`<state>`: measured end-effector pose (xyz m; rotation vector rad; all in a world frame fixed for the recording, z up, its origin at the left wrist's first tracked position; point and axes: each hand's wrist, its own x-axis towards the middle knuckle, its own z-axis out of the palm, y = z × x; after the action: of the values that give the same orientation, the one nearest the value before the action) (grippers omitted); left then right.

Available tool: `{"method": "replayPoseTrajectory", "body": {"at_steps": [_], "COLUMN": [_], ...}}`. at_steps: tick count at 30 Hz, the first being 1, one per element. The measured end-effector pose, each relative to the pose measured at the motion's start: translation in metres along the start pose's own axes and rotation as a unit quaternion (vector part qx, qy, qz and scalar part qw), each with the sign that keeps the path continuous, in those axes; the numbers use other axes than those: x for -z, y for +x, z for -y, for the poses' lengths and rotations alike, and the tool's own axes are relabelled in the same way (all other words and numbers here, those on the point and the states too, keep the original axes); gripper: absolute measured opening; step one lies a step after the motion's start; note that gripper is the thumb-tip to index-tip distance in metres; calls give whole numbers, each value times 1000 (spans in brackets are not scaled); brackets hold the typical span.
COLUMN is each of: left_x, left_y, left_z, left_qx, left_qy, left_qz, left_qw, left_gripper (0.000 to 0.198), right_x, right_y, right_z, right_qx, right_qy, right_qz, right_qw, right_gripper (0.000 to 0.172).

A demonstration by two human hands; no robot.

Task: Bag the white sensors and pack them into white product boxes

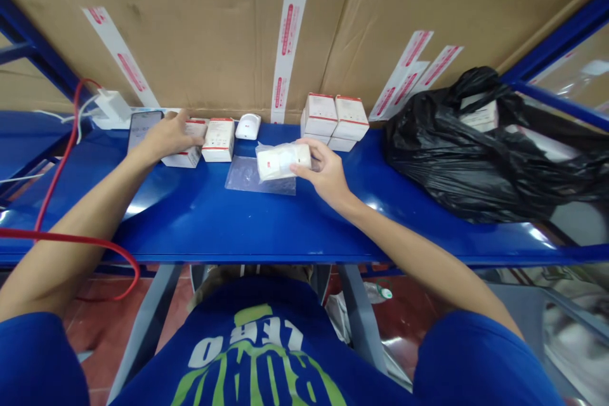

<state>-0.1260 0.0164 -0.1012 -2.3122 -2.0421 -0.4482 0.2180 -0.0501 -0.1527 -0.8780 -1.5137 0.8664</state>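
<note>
The left hand (174, 134) lies over the near end of a white box (193, 151) towards the counter's back-left, its fingers bent across the box's top; it seems to steady the box, though whether it actually grips it cannot be told. The right hand (323, 171) is closed loosely around the end of a white packet (280, 162), its thumb and fingers pinching the wrapped item from the right and lifting it just clear of, or barely touching, a flat clear bag (257, 179) lying on the blue counter (190, 228) near the middle of the back edge. The packet sits over that bag, apparently because the bag lies smoothed out as a spot to work on. Along the back edge, a second box (217, 139) stands beside the first, and next to it sits a small white device (248, 126), unwrapped and set apart. Further right, a stack of boxes (334, 119) is grouped tightly, probably to keep them together against the cardboard carton (190, 32) that closes off the counter's back. A black bin bag (485, 149) with a box (479, 115) poking from it fills the right end. At the left end, a phone (144, 129) lies near a white charger (111, 108), whose red cable (61, 165) drapes over the front edge.
</note>
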Motion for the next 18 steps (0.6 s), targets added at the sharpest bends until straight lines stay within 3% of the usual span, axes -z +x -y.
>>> {"method": "replayPoseTrajectory", "body": {"at_steps": [2,4,6,8,10,13,15,18], "left_x": [20,39,51,52,39,8,-12,-29], "left_y": [-10,-18,-24,-29,-37,-48,-54,-57], "left_z": [-18,-31,-41,-51,-63,-83,-92,-95], "left_qx": [81,81,6,-107,-206,-275,-298,-295], "left_qy": [-1,-25,-70,-141,-197,-144,-85,-41], "left_qz": [9,-76,-159,-152,-61,64,70,28], "left_qw": [997,993,985,972,956,948,948,954], "left_gripper": [71,78,83,88,90,87,82,70], "right_x": [2,5,9,14,19,26,29,29], "right_y": [1,3,4,5,6,5,5,7], "right_z": [1,3,3,3,2,2,1,-1], "right_qx": [4,11,21,30,40,45,38,26], "right_qy": [3,13,23,34,46,44,21,-12], "right_qz": [-9,-21,-35,-51,-69,-81,-81,-82], "right_qw": [1000,1000,999,998,996,995,996,996], "right_gripper": [50,50,51,55,60,64,65,63]}}
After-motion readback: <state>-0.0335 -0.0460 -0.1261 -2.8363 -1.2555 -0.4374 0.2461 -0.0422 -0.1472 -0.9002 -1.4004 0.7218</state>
